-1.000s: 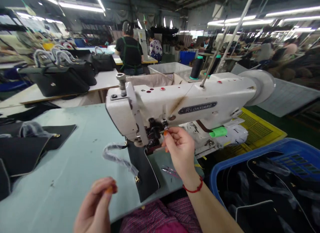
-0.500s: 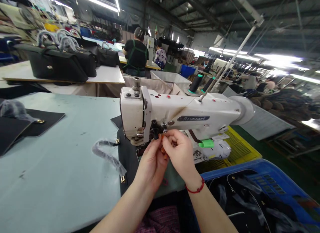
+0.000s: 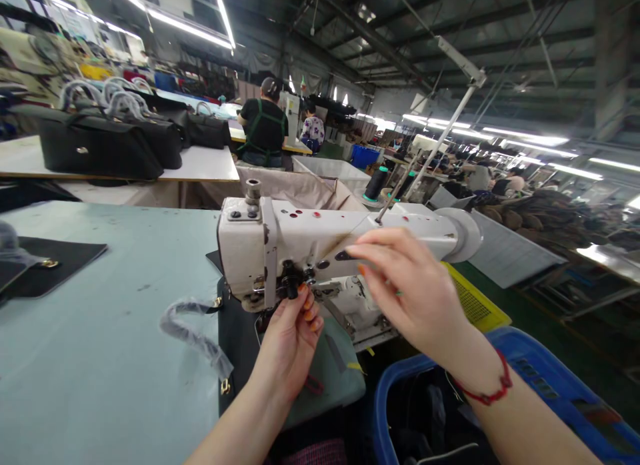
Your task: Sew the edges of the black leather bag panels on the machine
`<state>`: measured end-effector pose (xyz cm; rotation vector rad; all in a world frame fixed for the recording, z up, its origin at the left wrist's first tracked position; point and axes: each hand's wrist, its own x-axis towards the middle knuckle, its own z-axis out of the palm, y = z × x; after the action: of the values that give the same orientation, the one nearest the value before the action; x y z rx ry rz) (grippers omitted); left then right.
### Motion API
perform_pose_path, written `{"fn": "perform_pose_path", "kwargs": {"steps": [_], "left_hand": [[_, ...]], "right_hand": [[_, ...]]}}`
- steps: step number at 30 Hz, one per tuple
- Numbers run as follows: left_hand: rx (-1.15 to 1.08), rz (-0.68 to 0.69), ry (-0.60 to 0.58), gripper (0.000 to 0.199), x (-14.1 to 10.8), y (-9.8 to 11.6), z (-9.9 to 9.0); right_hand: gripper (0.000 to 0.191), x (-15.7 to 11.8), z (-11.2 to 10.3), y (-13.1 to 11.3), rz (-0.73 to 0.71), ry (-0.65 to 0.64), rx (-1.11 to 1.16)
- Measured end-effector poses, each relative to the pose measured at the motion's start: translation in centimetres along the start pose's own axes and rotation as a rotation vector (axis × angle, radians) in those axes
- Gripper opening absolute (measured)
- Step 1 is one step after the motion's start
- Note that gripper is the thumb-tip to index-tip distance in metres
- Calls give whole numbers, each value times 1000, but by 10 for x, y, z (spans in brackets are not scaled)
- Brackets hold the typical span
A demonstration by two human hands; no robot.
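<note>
A white sewing machine stands in front of me. My left hand is just below its black tension knob, thumb and fingers pinched together; what they hold is too small to make out. My right hand is raised in front of the machine's arm, its fingers bent and apart, with nothing visible in them. Under the needle area lies a black leather piece, and beside it a plastic-wrapped handle with gold fittings rests on the pale table.
Lower right is a blue basket with black pieces, and behind it a yellow crate. Black bags sit on a table at the back left. A thread stand rises behind the machine. Two people work farther back.
My right hand has moved away from my left, up and to the right, and its fingers have spread. My left hand stays by the knob. The view has shifted a little.
</note>
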<state>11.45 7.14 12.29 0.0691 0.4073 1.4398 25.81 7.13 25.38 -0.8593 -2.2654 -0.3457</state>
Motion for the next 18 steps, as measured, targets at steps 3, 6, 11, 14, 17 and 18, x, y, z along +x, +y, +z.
{"fn": "perform_pose_path", "kwargs": {"steps": [3,6,11,14,17,18], "left_hand": [[12,7,-3,29,0,0,0],[15,0,3,31,-2,1,1],[3,-19,2,33,-4,3,3],[-6,-16,-7,32,-3,2,2],[-21,-13,-7,31,-3,2,1],[-25,-13,-5,31,-3,1,1]], "right_hand": [[21,12,19,4,-131,-158,-235],[13,16,34,9,-175,-194,-387],[20,11,37,13,-281,-143,-390],[20,11,36,5,-305,-148,-374],[16,13,21,9,-276,-45,-335],[19,13,11,20,-252,47,-330]]}}
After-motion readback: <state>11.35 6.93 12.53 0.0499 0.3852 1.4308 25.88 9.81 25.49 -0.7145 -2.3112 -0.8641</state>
